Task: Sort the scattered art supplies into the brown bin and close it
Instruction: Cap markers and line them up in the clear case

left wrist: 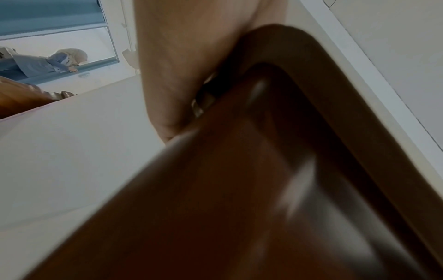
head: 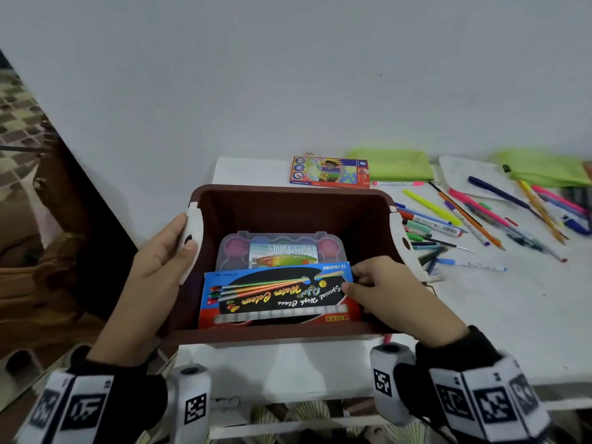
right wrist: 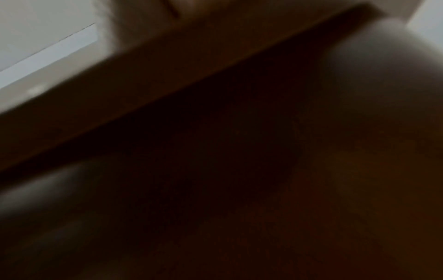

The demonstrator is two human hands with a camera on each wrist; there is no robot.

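Observation:
The brown bin [head: 288,200] stands open at the left end of the white table [head: 528,315]. My left hand [head: 166,251] grips its white left handle [head: 192,238]; the left wrist view shows the bin's brown wall [left wrist: 239,189] close up. Inside lies a clear poster-paint case [head: 272,248]. In front of it, a blue and red water colour box [head: 275,293] leans against the near wall, pinched at its right end by my right hand [head: 374,283]. The right wrist view is dark and blurred.
Several pens, markers and pencils [head: 474,219] lie scattered on the table right of the bin. A coloured pencil box [head: 330,171] sits behind the bin, with two green pouches [head: 394,165] and a white palette [head: 471,177] further right. The table's left edge drops to a wooden chair.

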